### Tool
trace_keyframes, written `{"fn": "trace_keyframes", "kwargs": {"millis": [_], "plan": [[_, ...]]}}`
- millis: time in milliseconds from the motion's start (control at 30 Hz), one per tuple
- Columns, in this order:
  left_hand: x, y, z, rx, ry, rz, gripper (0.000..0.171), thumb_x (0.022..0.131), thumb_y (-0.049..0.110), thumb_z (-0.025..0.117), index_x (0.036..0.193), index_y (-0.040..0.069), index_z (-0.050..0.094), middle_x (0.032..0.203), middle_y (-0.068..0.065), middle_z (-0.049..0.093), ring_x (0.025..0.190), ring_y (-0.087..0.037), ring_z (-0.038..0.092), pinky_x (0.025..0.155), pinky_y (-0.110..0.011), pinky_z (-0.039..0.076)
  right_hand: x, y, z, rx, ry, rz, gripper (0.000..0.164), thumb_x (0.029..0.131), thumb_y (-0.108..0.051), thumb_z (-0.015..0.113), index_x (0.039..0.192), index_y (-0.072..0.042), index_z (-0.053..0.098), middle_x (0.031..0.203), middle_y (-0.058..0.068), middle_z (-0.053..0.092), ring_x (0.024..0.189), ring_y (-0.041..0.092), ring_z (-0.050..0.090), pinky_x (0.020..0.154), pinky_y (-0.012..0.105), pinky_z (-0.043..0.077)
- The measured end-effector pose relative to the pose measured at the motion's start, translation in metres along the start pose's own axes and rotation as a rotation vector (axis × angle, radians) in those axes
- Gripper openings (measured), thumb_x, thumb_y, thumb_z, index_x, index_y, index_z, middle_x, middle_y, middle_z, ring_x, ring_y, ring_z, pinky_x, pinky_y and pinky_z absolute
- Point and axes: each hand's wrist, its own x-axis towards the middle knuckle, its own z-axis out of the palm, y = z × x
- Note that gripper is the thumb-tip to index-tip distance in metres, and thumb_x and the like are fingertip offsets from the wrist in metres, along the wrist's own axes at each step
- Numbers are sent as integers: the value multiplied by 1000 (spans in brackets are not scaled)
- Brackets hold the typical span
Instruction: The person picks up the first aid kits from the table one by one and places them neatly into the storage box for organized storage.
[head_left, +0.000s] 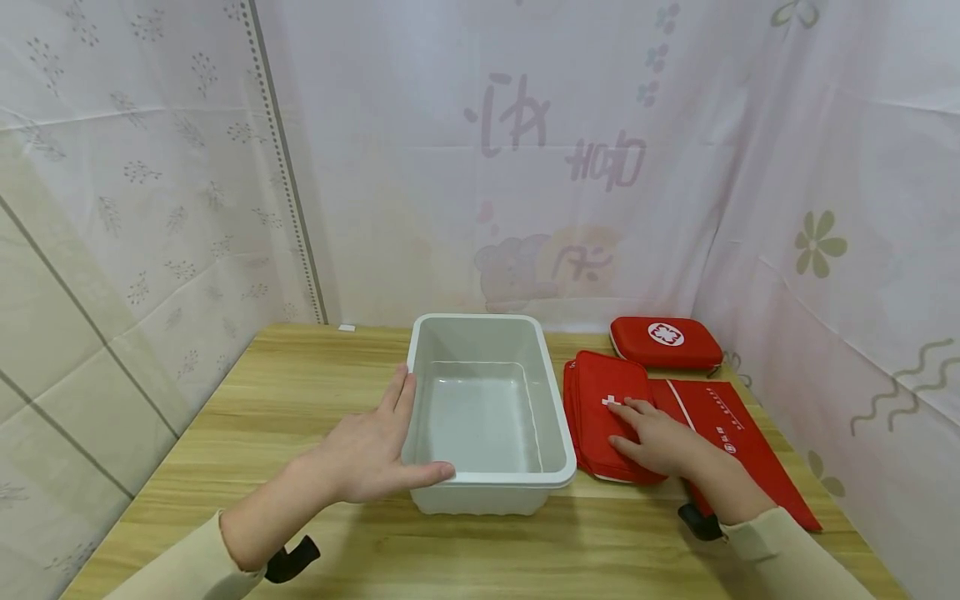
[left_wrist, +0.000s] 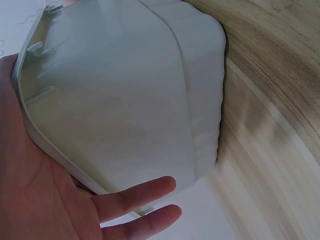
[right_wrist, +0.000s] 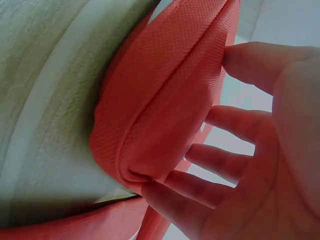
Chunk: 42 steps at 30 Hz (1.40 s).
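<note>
A pale grey plastic tub (head_left: 491,479) stands on the table with its inside in view, holding nothing. My left hand (head_left: 367,450) rests against its near left corner, thumb over the front rim and fingers stretched along the left side. In the left wrist view the palm touches the rim beside the outer wall (left_wrist: 115,100). Right of the tub lies a red zipped first-aid pouch (head_left: 600,375) with a white cross. My right hand (head_left: 663,442) lies on top of it, fingers spread. In the right wrist view the fingertips touch the pouch (right_wrist: 160,110) without wrapping round it.
A flat red bag (head_left: 757,450) with white print lies at the right, partly behind the right forearm. Behind it sits a red hard case (head_left: 667,354) with a white emblem. Patterned curtains (head_left: 390,167) stand around the wooden table (head_left: 300,392).
</note>
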Motion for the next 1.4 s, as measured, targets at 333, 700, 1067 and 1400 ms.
{"fn": "trace_keyframes", "kwargs": {"millis": [333,700,1067,1400], "plan": [[1,1,0,-6,13,1,137,73,97,44,163,4,0,172,-15,-3,94,-31,70,79,-45,57,-5,-1,-4,32,-22,-15,75,89,-46,74,151,-11,49,154,31,39,132,53,46,96,69,46],[-1,0,0,-15,3,-3,137,73,97,44,163,4,-2,172,-13,-6,92,-29,71,82,-44,56,-12,-7,-3,26,-10,-46,74,88,-45,76,149,-11,52,152,29,42,135,52,43,99,68,44],[-1,0,0,-28,5,-1,136,74,96,44,163,4,-2,172,-14,-6,102,-32,70,86,-45,56,-18,-11,4,-2,19,-67,72,86,-46,77,146,-14,56,148,25,48,134,50,44,99,67,46],[-1,0,0,-37,-1,-12,137,74,96,45,163,5,-4,172,-13,-6,94,-28,71,86,-44,56,-22,-18,6,-30,37,-77,71,82,-50,80,142,-18,59,141,19,52,127,42,49,93,62,52]]}}
